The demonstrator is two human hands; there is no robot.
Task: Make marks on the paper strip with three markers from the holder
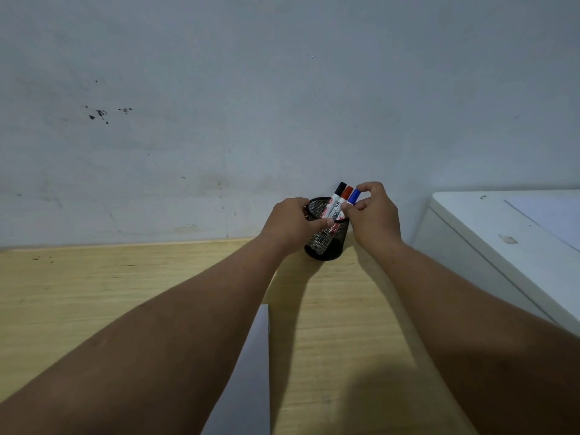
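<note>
Pale wood grain covers the tabletop nearest the camera, and on it a white paper strip runs away from the lower edge of the view, lying between the two bare forearms. The left forearm crosses over part of the strip's left side, hiding it there; the strip's far end stops well short of the holder.

Farther on, both arms reach to a black wire-mesh pen holder that stands upright on the tabletop, close to the wall. The left hand wraps the holder's near-left rim, its grip clamped on the mesh with the thumb laid across the front of the rim, so that side of the holder is covered. The right hand is just beside the holder's right edge, its thumb and forefinger pinched together on the blue-capped marker near the cap.

Three markers stand tilted to the right in the holder, side by side and touching: a black-capped marker on the left, a red-capped marker in the middle, and the blue one against the right fingers. Their white barrels show through the mesh.

To the right, a white box-like unit stands at the tabletop's edge, apart from the right wrist. Behind everything rises a grey-white wall, with a cluster of dark specks on its left part.
</note>
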